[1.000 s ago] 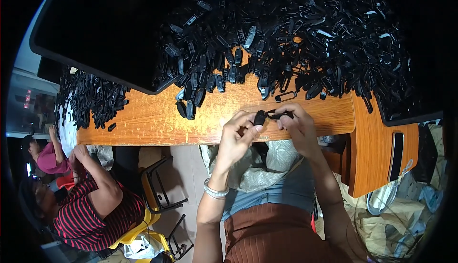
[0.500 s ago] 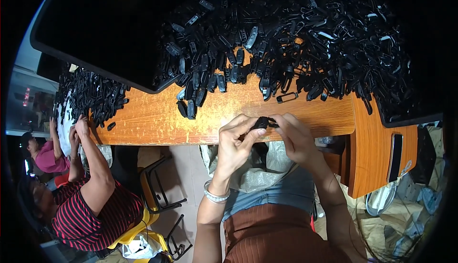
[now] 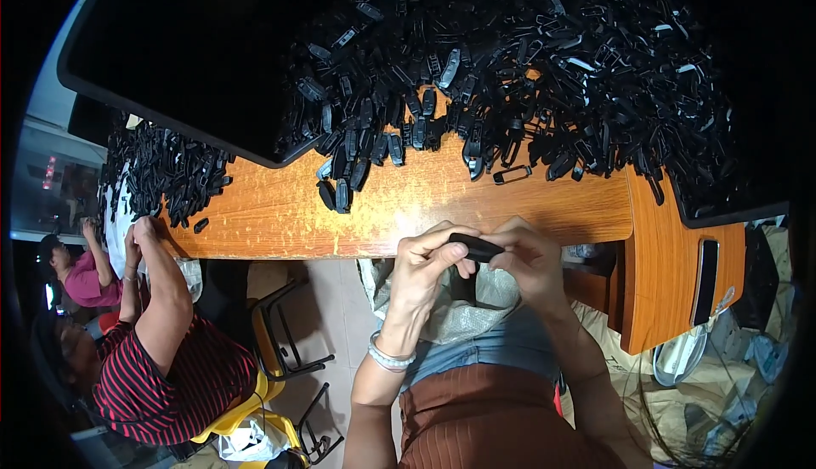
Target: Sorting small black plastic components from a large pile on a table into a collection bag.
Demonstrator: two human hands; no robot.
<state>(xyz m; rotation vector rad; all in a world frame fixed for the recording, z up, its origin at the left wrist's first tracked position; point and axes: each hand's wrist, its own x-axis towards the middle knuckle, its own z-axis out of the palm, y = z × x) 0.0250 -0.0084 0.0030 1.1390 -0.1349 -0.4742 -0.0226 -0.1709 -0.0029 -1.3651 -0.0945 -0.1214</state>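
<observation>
- Left hand and right hand meet just below the near edge of the wooden table; both pinch one small black plastic part between thumbs and fingertips.
- The part lies crosswise between the hands, off the table, above a pale bag in the lap. Its ends are covered by fingers; exact shape not resolvable.
- Left hand: closed on the part's left end, thumb on top. Right hand: closed on the right end, fingers curled over it, fingertips mostly hidden.
- Bead bracelet on the left wrist.
- Large heap of black parts covers the far table; single pieces merge into a dark mass, and the upper portion is lost in shadow at the rim.
- One loose black loop lies apart on bare wood.
- Smaller pile at the left end of the table, where a person in a striped shirt reaches; that hand partly hidden by the pile.
- Black-framed chair stands between the two people.
</observation>
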